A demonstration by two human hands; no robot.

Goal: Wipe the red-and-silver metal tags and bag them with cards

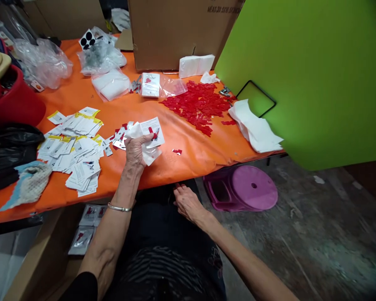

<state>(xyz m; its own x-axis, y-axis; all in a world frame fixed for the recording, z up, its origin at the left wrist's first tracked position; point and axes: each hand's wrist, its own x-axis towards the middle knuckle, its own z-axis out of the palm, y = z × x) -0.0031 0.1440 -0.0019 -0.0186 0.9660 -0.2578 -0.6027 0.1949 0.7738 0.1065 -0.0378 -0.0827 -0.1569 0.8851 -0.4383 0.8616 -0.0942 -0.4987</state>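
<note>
Thin white printed card [152,131] with soft white tissue [134,130]: light, limp, best pinched by the edges. Our left grip [138,152] closes on both; our right grip [188,203] lies open, empty.

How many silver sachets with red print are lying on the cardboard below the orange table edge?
3. The largest sachet lies nearest the camera; the other two sit side by side just beyond it, under the orange table covering. More may be hidden under it.
</note>
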